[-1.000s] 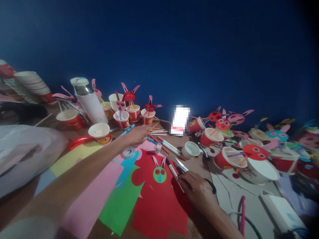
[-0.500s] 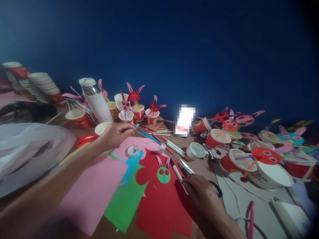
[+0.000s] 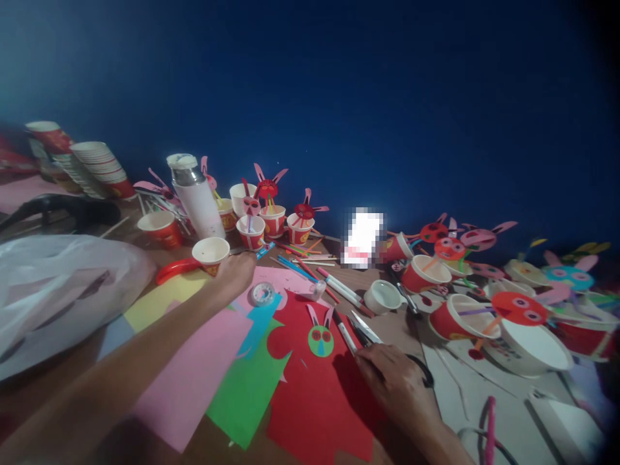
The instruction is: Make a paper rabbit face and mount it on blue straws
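My left hand [image 3: 237,271] is over the back of the pink paper, fingers curled together. It is close to a paper cup [image 3: 211,250], and small blue sticks [image 3: 265,249] lie just past its fingertips. Whatever it may hold is hidden. My right hand [image 3: 392,374] rests on the table with curled fingers over a pair of scissors [image 3: 367,328]. Their blades point away and a black handle loop shows beside the hand. A white marker [image 3: 347,336] lies along its fingers. On the red paper [image 3: 320,407] sits a green rabbit face [image 3: 320,340] with pink ears.
A tape roll [image 3: 262,294] lies on the pink paper [image 3: 194,374], with green paper [image 3: 249,400] alongside. Cups holding paper animals [image 3: 274,221] line the back and right. A white bottle [image 3: 196,200], plastic bag [image 3: 62,290], white mug [image 3: 383,296] and bright, blurred-out screen [image 3: 362,237] stand around.
My left hand has drawn back slightly from the blue sticks, uncovering more of the paper cup. My right hand keeps its place over the scissors. The view has shifted a little.
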A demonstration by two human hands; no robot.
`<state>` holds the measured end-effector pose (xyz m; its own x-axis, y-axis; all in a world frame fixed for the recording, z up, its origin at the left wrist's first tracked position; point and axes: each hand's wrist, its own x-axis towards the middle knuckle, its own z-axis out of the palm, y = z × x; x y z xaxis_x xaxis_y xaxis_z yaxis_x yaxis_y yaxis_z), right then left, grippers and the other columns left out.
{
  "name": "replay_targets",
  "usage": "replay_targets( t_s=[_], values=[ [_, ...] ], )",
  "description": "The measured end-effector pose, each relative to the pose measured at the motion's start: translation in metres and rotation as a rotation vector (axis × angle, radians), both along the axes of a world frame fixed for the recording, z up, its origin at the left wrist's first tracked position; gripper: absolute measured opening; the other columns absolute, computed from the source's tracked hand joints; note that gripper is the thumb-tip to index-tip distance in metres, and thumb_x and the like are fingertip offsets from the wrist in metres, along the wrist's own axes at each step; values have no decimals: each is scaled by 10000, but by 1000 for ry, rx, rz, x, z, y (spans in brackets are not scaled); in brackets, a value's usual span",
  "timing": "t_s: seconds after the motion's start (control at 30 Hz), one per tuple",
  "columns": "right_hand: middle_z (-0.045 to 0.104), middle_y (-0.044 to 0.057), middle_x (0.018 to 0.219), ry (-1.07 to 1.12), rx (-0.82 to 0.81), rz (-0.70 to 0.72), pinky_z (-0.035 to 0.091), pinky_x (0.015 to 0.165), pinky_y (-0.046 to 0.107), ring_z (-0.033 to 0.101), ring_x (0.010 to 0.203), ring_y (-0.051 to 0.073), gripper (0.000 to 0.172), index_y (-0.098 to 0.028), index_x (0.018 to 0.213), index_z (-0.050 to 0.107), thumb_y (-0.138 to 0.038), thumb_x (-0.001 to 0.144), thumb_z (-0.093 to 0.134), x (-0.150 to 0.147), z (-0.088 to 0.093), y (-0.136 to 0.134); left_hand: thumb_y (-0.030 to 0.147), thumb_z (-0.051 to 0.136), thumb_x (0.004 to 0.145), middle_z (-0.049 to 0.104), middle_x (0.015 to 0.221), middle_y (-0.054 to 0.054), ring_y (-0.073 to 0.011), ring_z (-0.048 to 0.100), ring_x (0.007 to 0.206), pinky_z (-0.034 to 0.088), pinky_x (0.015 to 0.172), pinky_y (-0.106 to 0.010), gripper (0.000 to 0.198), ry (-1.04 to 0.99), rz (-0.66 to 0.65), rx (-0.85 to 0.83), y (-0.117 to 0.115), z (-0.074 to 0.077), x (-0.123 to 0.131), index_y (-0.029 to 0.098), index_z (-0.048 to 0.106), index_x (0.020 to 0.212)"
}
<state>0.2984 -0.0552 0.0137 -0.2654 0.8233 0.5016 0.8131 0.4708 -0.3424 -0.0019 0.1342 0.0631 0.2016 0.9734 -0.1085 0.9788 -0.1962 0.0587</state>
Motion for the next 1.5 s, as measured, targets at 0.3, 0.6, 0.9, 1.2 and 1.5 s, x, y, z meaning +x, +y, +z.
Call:
replay_targets(
  t_s=[0.3,0.6,0.9,1.2,1.5],
  values=[
    [681,48,713,-35,-47,-8,426,642,261,628,667,158,206,-175,832,680,-184,921,494,1,6,-2,255,522,922,646,1067,-104,-222,642,922,532,782,-398,291,100,-45,31,16,-12,3,149,567,1190],
    [696,48,731,-50,-37,12,427,650,270,634,683,159,195,-172,832,673,-159,917,497,-1,5,-1,65,393,843,673,1061,-194,-329,673,873,489,687,-389,471,3,-97,97,-6,8,11,167,543,1278],
    [678,44,757,150,-173,29,430,666,262,621,706,155,154,-184,885,663,-208,912,514,-4,13,-12,412,521,805,552,537,18,-138,501,450,373,452,-232,280,-824,-3,-195,-92,40,11,185,612,941],
    [684,19,741,379,-591,66,427,665,235,608,694,143,216,-185,769,658,-277,899,512,-32,32,-25,421,703,663,487,478,59,-73,385,383,377,403,-202,313,-1473,248,-955,-175,-12,71,174,566,797],
    [608,-30,578,551,-839,78,373,538,176,509,541,91,193,-149,682,645,-270,820,587,-44,29,-32,436,738,660,493,493,51,-68,363,395,381,378,-197,335,-1564,282,-982,-182,-26,80,170,570,774]
  ],
)
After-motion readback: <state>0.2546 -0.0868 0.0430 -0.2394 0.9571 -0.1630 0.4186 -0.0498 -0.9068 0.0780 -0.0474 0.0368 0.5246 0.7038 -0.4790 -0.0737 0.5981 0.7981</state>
